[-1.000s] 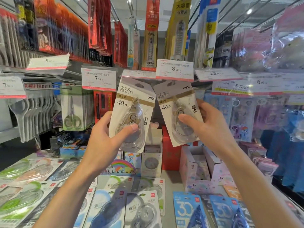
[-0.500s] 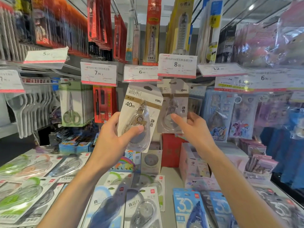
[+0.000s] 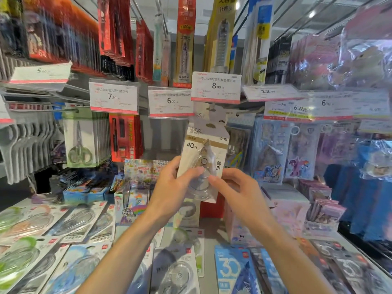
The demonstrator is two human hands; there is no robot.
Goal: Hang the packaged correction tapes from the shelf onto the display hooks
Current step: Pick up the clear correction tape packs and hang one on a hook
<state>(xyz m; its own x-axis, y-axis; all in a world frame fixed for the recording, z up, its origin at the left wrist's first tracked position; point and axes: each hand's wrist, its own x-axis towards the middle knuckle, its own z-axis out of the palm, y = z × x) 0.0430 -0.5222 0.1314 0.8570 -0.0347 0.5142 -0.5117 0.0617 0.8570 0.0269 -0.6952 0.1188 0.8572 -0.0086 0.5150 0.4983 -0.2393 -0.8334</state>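
Your left hand (image 3: 169,187) and right hand (image 3: 235,189) flank the front pack (image 3: 203,149); behind it another pack (image 3: 220,116) hangs under the 8.00 tag (image 3: 216,87); scissors (image 3: 79,143) hang far left.
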